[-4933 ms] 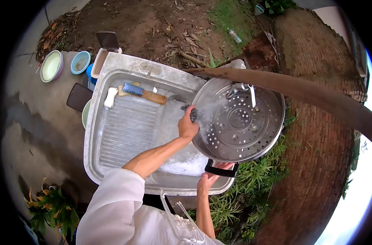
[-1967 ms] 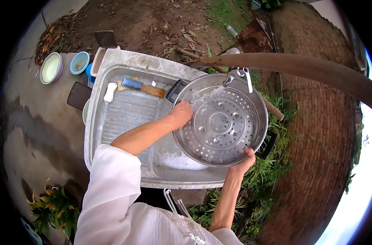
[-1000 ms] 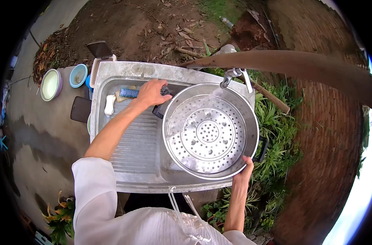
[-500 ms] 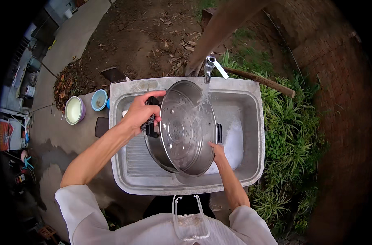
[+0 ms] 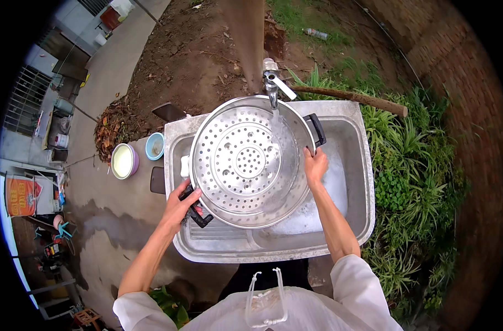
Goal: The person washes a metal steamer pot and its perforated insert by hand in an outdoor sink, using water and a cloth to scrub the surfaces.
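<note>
A round stainless-steel steamer pot (image 5: 229, 149) with a perforated bottom is held over the sink (image 5: 207, 257), its open side facing up toward me. My left hand (image 5: 181, 207) is closed on the black handle (image 5: 202, 218) at the near left. Dark scrubber-like mesh shows a little under those fingers. My right hand (image 5: 315, 165) grips the rim on the right, just below the other black handle (image 5: 316, 130). Water runs from the tap (image 5: 272, 83) into the steamer, along its right inner side.
White foam (image 5: 333, 187) lies in the sink's right basin; a ribbed drainboard (image 5: 215, 231) is on the left. Blue (image 5: 155, 146) and purple-sided (image 5: 124, 161) basins stand on the ground at left. A wooden post (image 5: 246, 44) rises behind the tap, and green plants (image 5: 398, 176) border the right.
The steamer has turned from steeply tilted to nearly level, its perforated bottom now facing up toward me. My left hand has moved down and nearer; my right hand has moved farther up and right.
</note>
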`<control>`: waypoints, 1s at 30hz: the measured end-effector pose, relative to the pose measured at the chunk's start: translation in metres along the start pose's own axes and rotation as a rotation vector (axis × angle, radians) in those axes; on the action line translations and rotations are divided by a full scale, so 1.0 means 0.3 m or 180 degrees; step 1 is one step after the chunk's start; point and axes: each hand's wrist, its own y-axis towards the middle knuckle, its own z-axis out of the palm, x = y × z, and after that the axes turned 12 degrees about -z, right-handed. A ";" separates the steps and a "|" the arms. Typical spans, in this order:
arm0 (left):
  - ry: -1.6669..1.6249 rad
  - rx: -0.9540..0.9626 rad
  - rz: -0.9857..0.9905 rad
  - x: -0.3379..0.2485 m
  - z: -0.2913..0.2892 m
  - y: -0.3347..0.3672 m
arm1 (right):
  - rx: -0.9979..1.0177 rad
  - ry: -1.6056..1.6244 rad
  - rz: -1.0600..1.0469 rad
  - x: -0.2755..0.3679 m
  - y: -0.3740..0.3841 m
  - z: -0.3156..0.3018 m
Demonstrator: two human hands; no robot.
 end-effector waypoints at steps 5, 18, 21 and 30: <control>0.0877 0.0897 -0.0828 -0.022 -0.077 0.130 | 0.0071 -0.0578 -0.0515 0.013 0.067 -0.088; 0.1604 0.0899 0.0189 0.041 0.184 0.360 | -0.0112 -0.0693 -0.0909 0.137 0.281 -0.252; 0.1000 0.0399 -0.0268 0.144 0.225 0.312 | 0.0224 -0.0607 -0.0645 0.161 0.276 -0.202; 0.0184 -0.0210 0.0038 0.264 0.327 0.139 | 0.1409 -0.1820 -0.1496 -0.139 -0.286 0.121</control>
